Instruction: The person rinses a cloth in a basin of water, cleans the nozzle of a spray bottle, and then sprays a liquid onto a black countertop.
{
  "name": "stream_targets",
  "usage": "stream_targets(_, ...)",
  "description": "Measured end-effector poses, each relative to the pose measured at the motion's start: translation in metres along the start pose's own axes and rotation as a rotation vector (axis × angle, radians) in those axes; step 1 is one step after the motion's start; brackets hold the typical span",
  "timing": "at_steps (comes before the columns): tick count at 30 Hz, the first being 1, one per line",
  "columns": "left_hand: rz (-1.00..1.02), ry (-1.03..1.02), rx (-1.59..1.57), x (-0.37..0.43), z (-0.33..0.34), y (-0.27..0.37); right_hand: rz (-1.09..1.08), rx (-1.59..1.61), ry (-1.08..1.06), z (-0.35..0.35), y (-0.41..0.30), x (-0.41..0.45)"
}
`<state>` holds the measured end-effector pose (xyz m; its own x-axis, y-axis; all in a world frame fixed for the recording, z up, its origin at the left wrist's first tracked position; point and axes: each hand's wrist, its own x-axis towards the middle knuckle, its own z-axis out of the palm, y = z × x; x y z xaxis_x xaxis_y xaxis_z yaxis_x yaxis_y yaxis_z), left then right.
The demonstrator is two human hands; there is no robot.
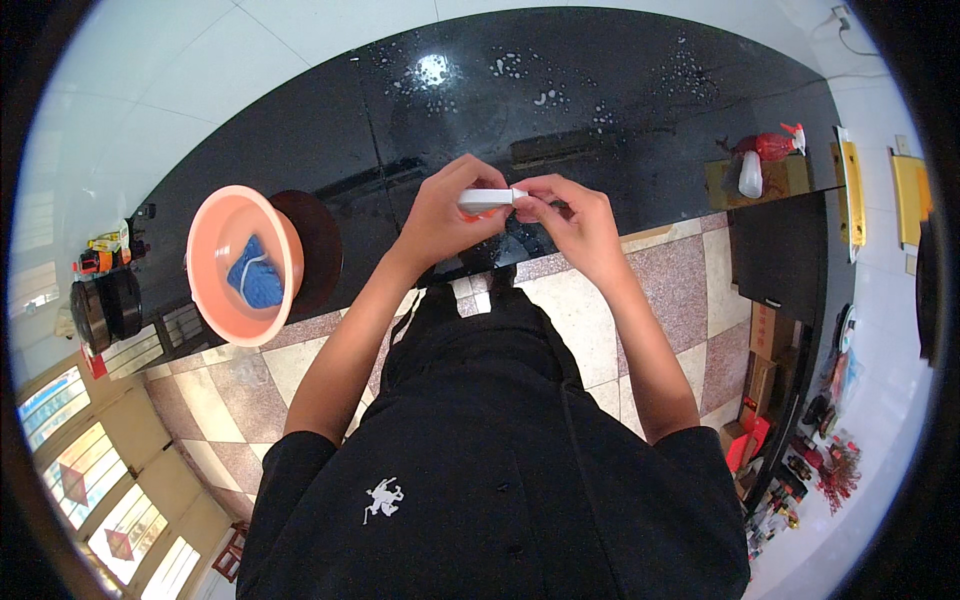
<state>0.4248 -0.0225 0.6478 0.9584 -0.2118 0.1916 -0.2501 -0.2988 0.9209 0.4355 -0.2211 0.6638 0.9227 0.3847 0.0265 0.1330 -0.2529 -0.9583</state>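
Near the front edge of the black countertop (457, 142), both hands meet over a slim white plastic object (486, 199) with straight sides. My left hand (455, 214) grips its body between thumb and fingers. At its right end, the fingertips of my right hand (574, 217) pinch a small white end piece. A bit of orange shows beneath the white object, partly covered by my left thumb. The exact kind of object is unclear, since fingers hide much of it. Droplets and patches of foam (551, 97) spot the counter beyond my hands.
To the left stands a peach plastic basin (206, 300) holding a blue cloth (259, 277) in water. A red spray bottle (772, 146) and a white container (750, 176) are at the right end. Dark pots (112, 307) sit at far left; checkered floor tiles (570, 322) lie below.
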Motion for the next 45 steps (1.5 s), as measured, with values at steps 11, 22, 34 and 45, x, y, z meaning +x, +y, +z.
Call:
stream_targets(11,0.027,-0.019,0.030,-0.005,0.000,-0.005,0.335,0.311,-0.149,-0.006,-0.002,0.006)
stream_targets(22,-0.290,0.104,-0.252,-0.035,0.028,-0.056,0.536,0.952,0.006,0.001,0.030,0.009)
stream_targets(34,-0.148,0.778,-0.880,-0.135,-0.127,0.033,0.141,0.295,-0.597,0.200,-0.034,0.084)
stream_targets(45,-0.216,0.862,-0.999,-0.200,-0.228,-0.001,-0.448,-0.611,-0.619,0.434,0.080,0.103)
